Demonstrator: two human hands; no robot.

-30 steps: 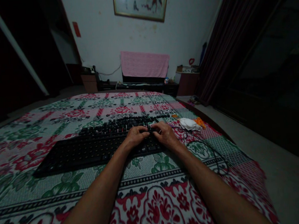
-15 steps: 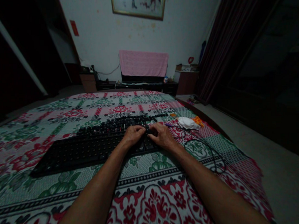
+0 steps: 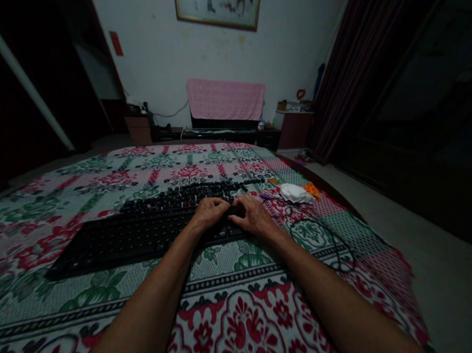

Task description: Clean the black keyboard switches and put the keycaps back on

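Note:
A black keyboard (image 3: 123, 239) lies across the patterned cloth, most of its keys bare of caps and showing small brownish posts. Over its right part, my left hand (image 3: 211, 211) has its fingers drawn together, the tips pointing toward the other hand. Close beside it, my right hand (image 3: 253, 214) is curled, thumb and forefinger bent toward each other over the keys. Whatever sits between the fingertips is too dark and small to make out. Behind the keyboard lies a heap of loose black keycaps (image 3: 197, 191).
A white crumpled cloth (image 3: 296, 192) and an orange item (image 3: 312, 190) lie right of the keyboard. A black cable (image 3: 336, 245) loops over the patterned cloth (image 3: 245, 325). A pink towel (image 3: 226, 98) hangs over a screen at the far wall.
My right hand has shifted slightly left, its thumb now lower and closer to my left hand. My left hand and the keyboard stay almost where they were.

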